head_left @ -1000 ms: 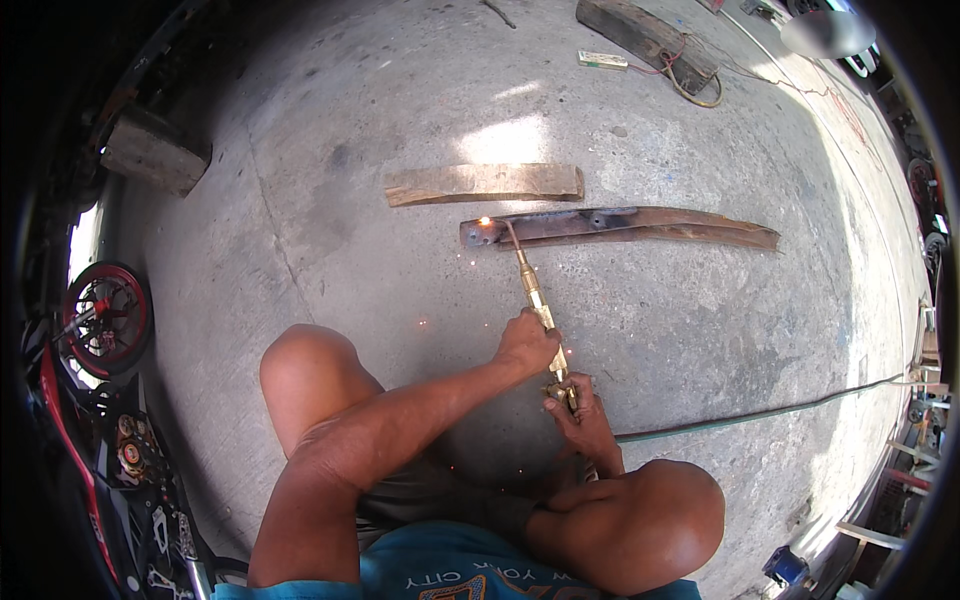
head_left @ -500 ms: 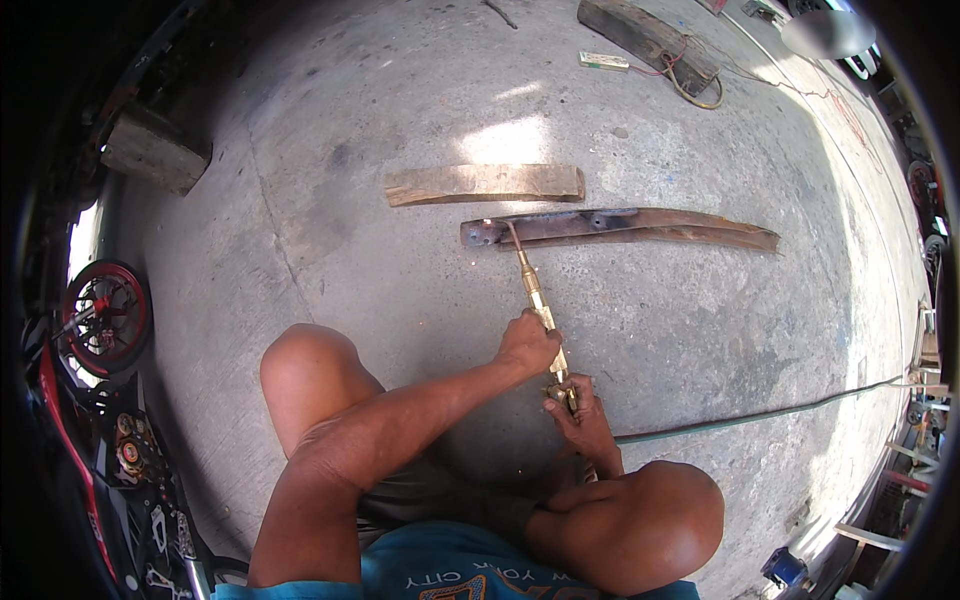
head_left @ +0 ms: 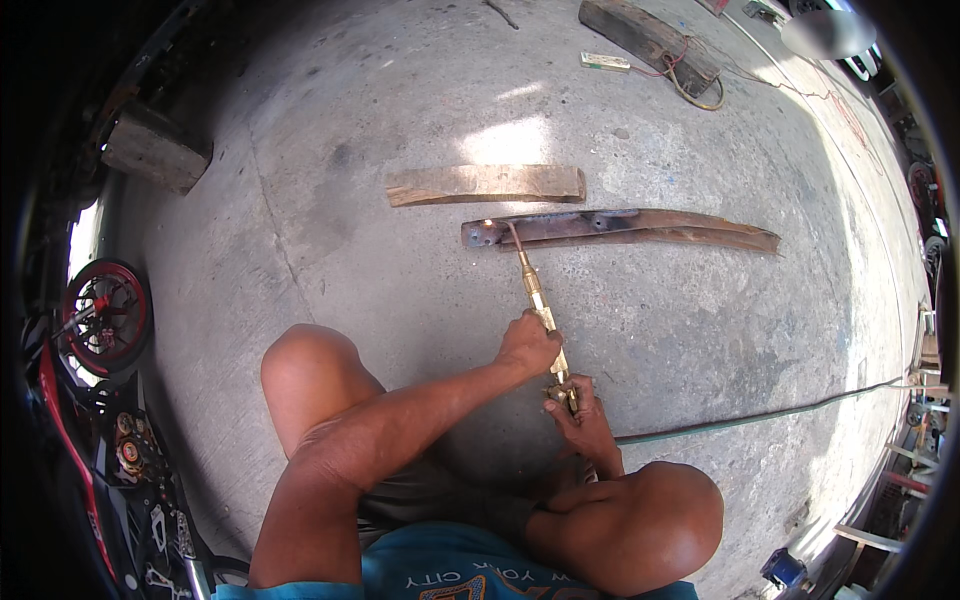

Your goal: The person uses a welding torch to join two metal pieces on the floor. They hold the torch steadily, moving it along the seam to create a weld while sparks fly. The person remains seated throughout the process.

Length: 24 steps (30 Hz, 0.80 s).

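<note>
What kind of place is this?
Probably a repair workshop: a brass-coloured torch points at a long metal piece on the concrete floor, and a red-and-black motorbike shows at the left.

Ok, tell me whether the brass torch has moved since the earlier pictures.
No: judged against the wooden plank, the brass torch shows no visible shift either way.

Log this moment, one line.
left hand: gripping brass gas torch | right hand: gripping torch's rear | nozzle: near left end of rusty metal channel

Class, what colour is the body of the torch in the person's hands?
The torch has a shiny, brass-gold body; the head view shows it best.
</note>
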### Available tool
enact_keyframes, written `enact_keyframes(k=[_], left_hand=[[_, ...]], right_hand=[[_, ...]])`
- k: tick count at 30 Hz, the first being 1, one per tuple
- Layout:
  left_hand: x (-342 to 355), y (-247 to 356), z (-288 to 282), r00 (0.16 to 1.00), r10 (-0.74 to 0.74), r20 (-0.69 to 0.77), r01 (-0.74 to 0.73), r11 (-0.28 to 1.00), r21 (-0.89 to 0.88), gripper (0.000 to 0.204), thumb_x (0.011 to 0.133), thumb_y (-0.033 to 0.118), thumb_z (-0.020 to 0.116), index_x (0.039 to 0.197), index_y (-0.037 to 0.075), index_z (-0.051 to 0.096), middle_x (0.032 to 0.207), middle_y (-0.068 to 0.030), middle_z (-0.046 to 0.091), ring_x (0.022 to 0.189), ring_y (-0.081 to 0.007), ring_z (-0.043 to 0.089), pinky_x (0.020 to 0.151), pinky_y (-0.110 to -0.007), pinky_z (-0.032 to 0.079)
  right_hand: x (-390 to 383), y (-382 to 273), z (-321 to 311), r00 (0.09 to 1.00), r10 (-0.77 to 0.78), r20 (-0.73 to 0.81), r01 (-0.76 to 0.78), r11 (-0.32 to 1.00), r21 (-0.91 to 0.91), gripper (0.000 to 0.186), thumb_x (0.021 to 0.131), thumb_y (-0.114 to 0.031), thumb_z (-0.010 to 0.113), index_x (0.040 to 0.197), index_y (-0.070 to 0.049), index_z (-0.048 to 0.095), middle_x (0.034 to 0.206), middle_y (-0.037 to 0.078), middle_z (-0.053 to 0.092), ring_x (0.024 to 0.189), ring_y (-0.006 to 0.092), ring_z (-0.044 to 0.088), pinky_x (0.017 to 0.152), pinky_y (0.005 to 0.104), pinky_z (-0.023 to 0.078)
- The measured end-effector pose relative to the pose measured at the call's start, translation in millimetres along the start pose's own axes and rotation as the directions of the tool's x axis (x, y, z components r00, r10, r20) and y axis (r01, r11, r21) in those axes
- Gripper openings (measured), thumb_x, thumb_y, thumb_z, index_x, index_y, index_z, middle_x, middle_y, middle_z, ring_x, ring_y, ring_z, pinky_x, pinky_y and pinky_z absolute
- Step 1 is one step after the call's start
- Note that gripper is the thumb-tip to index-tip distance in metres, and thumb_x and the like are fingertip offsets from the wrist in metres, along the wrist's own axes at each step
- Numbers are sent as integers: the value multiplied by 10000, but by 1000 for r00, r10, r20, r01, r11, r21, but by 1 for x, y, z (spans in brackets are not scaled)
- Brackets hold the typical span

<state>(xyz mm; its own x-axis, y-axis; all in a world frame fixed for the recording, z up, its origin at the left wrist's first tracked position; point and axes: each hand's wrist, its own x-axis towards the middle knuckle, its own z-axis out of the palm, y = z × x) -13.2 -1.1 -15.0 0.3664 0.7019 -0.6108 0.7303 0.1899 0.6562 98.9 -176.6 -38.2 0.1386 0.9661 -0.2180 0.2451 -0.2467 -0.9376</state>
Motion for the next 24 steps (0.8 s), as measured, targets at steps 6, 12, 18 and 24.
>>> enact_keyframes(k=[6,12,18,24], left_hand=[[-1,3,-1,1000,-14,8,14,1000,-17,534,907,243,685,1182,-186,526,996,-357,697,974,-464,716,870,-476,585],[1,-4,5,995,43,-89,-42,999,13,479,922,258,701,1101,-170,579,888,-310,700,856,-385,740,764,-461,569],[1,-3,4,999,17,-51,-18,1000,-8,487,922,259,704,1108,-173,578,902,-317,700,868,-397,737,772,-463,570],[-1,1,0,1000,1,-2,-1,1000,-16,537,899,246,693,1173,-188,532,996,-364,695,973,-472,713,859,-474,589]], right_hand=[[0,4,0,1000,-12,-4,12,1000,1,400,972,-179,737,1218,-109,429,756,44,611,637,101,538,562,294,443],[0,2,0,1000,0,7,0,1000,3,398,974,-188,735,1213,-111,427,745,42,609,616,99,533,549,292,441],[1,2,0,1000,-8,7,8,1000,6,399,978,-201,732,1219,-114,426,735,41,604,612,103,540,546,291,449],[0,5,-1,1000,-2,12,3,1000,-11,395,983,-202,723,1227,-117,423,732,35,593,597,106,529,539,293,443]])
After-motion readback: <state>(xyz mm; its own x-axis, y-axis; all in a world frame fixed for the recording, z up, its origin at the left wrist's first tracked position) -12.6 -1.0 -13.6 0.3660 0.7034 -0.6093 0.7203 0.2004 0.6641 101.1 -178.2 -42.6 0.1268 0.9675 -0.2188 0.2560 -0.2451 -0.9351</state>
